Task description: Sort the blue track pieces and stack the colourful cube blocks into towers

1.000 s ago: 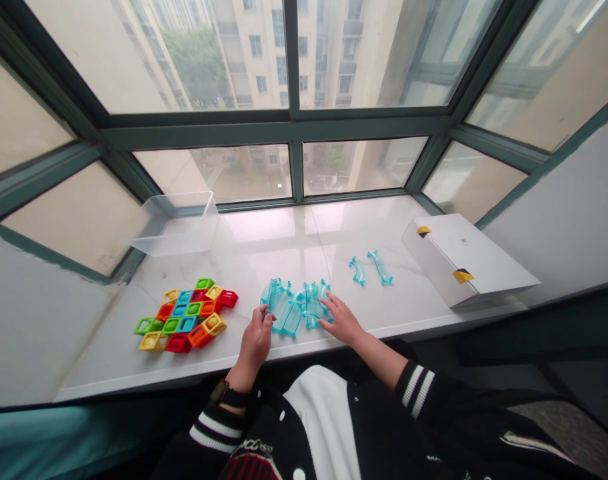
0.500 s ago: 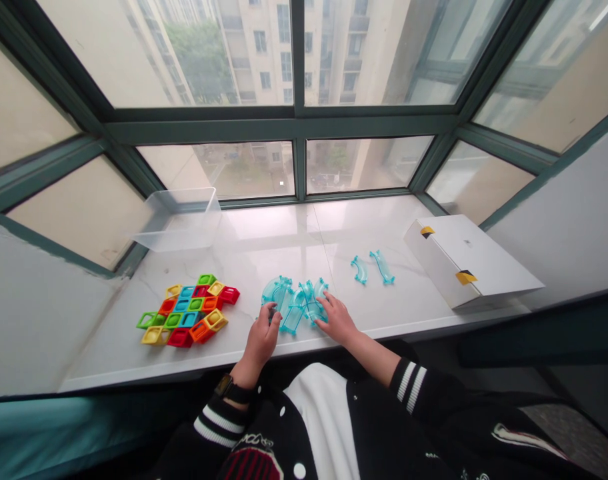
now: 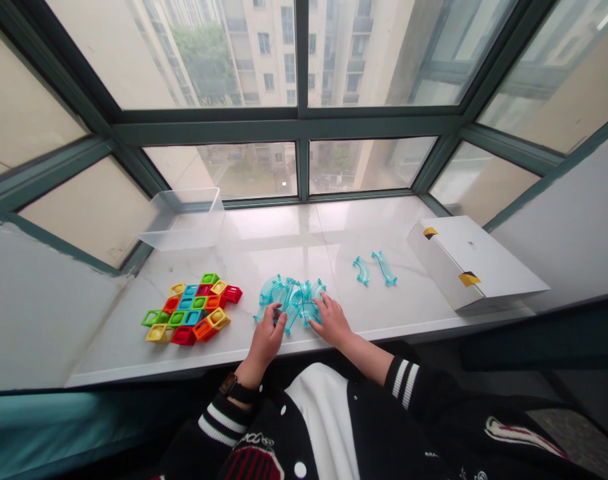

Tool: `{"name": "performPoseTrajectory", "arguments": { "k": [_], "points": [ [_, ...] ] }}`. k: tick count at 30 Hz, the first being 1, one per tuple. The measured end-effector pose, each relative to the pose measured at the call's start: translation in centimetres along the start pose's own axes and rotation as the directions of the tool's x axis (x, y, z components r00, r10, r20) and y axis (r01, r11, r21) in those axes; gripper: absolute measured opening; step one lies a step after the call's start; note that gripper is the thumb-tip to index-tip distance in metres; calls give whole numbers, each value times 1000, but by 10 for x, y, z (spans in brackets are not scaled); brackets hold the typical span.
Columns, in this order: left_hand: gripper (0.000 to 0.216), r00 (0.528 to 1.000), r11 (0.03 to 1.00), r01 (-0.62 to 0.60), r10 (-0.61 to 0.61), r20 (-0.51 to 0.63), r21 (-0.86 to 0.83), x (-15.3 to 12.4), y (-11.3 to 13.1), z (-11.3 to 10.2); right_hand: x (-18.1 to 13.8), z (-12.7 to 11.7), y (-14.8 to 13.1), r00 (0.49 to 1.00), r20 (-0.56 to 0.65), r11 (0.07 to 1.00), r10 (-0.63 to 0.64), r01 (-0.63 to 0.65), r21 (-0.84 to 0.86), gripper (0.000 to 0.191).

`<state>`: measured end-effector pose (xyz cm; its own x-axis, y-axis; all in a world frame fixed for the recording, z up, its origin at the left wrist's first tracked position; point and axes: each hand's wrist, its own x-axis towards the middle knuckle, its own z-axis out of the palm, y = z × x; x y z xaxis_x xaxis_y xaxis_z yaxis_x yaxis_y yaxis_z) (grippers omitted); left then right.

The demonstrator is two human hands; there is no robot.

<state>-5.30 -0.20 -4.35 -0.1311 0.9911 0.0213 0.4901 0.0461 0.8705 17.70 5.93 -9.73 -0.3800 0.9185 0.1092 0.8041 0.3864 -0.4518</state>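
A heap of translucent blue marble-run track pieces [image 3: 295, 297] lies near the front edge of the sill, the pieces overlapping one another. From the left side, my left hand [image 3: 268, 335] presses on the heap, its fingers curled around the nearest pieces; some fingertips are hidden. My right hand [image 3: 331, 321] grips the right side of the same heap, with bent fingers against the pieces. Apart from the heap, a short curved blue piece [image 3: 362, 271] and a longer blue piece [image 3: 385, 269] lie to the right, untouched.
Left of the hands, several red, yellow, green, orange and blue blocks [image 3: 191, 311] lie packed together. A clear plastic bin [image 3: 184, 220] stands behind them. At the right is a white box [image 3: 477, 267] with black and yellow tape. Windows enclose the white sill [image 3: 274, 233].
The blue pieces are pushed closer together between my hands. My left hand has moved slightly right and my right hand slightly left. The view has shifted a little.
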Motion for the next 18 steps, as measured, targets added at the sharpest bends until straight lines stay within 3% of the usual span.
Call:
{"name": "performPoseTrajectory", "arguments": {
  "k": [10,16,18],
  "points": [
    [47,1000,1000,-13,13,13,-14,-1,11,8,-6,-10,10,999,-32,997,-9,12,80,71],
    [46,999,999,-42,42,28,24,-2,18,13,-11,-41,4,953,-288,946,-92,174,273,67],
    [44,998,997,-58,56,39,43,-2,20,16,-13,-56,-3,940,-305,889,-153,266,374,63]
  ]
}}
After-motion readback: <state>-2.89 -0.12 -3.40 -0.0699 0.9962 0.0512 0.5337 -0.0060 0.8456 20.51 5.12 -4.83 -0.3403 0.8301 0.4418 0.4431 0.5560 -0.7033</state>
